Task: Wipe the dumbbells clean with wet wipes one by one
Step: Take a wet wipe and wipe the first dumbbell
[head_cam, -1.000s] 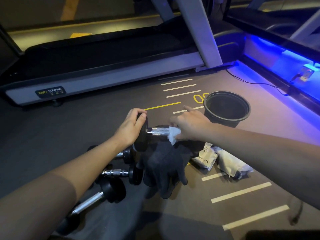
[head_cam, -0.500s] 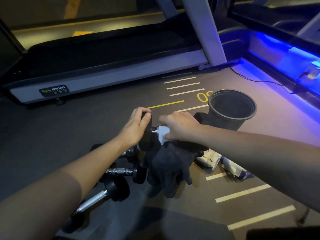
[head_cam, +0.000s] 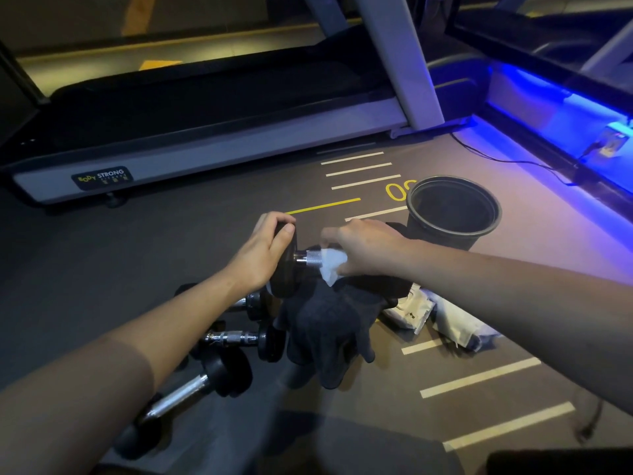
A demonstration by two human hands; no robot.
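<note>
Just left of the black bin (head_cam: 452, 214), your left hand (head_cam: 261, 252) grips the dumbbell (head_cam: 291, 260) by its end plate while your right hand (head_cam: 364, 246) clamps a wet wipe (head_cam: 331, 265) around its handle.

This is a gym. A treadmill (head_cam: 205, 132) with a long black belt and grey side rail stands across the back, labelled "BODY STRONG". The dark rubber floor (head_cam: 102, 269) carries painted white and yellow distance lines (head_cam: 359, 169). Several dumbbells (head_cam: 236, 337) with chrome handles lie on it, and blue strip lighting (head_cam: 548, 97) glows under equipment on the right.
</note>
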